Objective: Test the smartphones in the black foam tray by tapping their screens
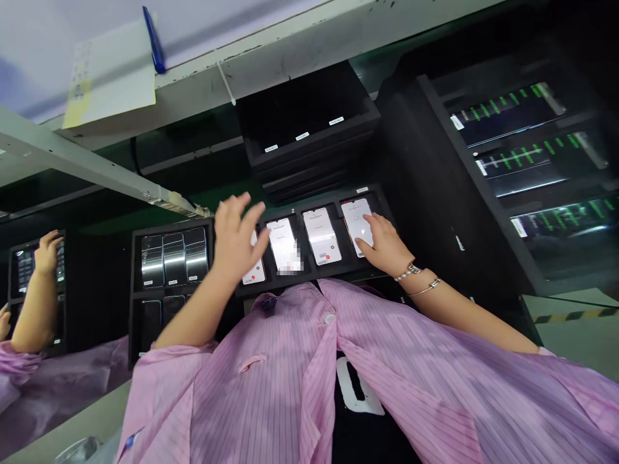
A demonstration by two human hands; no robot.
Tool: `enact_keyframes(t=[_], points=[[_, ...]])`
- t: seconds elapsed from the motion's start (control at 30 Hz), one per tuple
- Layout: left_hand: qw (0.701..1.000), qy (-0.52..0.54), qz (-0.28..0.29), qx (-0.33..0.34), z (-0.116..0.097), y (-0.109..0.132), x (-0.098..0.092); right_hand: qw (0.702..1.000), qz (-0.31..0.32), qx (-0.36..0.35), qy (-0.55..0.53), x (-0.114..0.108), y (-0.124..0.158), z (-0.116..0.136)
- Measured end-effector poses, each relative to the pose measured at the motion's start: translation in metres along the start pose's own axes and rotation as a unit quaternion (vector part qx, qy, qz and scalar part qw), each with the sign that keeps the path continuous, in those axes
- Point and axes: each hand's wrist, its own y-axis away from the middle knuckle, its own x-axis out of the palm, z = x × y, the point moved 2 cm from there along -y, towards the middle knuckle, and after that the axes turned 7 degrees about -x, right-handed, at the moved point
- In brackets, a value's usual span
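Several smartphones with lit white screens lie in a row in a black tray (300, 222) close in front of my body. Over the leftmost phone (255, 273) hovers my left hand (236, 238), fingers spread and holding nothing; it covers part of that screen. The two middle phones, one partly blurred out (282, 240) and one fully visible (322, 237), lie uncovered. At the rightmost phone (356, 219), my right hand (384, 243) has its thumb and fingers apart over the screen. Whether its fingertips touch the glass I cannot tell.
A black tray of dark phones (153, 258) sits left. Stacked black trays (309, 122) stand behind, under a grey shelf edge (300, 58) with a blue pen (153, 42) and paper (111, 84). Right is a rack of phones showing green marks (532, 154). Another person's hand (47, 252) is far left.
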Motion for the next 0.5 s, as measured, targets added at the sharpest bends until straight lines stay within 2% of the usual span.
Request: enact_keyframes(t=[0.07, 0.1, 0.17, 0.23, 0.3, 0.37, 0.43, 0.5], points=[[0.997, 0.016, 0.058, -0.057, 0.004, 0.054, 0.026, 0.999, 0.027, 0.024, 0.033, 0.002, -0.002, 0.003], [0.993, 0.018, 0.069, -0.093, 0.008, 0.077, 0.036, 0.998, 0.032, 0.036, 0.038, 0.002, -0.005, 0.003], [0.982, 0.018, 0.061, -0.178, 0.017, 0.114, 0.050, 0.998, 0.017, 0.053, 0.032, -0.003, -0.014, 0.003], [0.965, 0.024, 0.030, -0.261, 0.027, 0.139, 0.058, 0.995, -0.004, 0.099, 0.012, -0.014, -0.028, 0.001], [0.947, 0.040, 0.006, -0.318, 0.035, 0.152, 0.065, 0.985, 0.026, 0.171, -0.007, -0.028, -0.041, 0.001], [0.938, 0.057, 0.003, -0.342, 0.040, 0.156, 0.071, 0.974, 0.080, 0.210, -0.007, -0.046, -0.047, 0.009], [0.937, 0.064, 0.010, -0.343, 0.044, 0.155, 0.076, 0.978, 0.087, 0.192, -0.001, -0.071, -0.042, 0.025], [0.938, 0.063, 0.012, -0.342, 0.046, 0.153, 0.080, 0.989, 0.030, 0.145, -0.029, -0.098, -0.027, 0.043]])
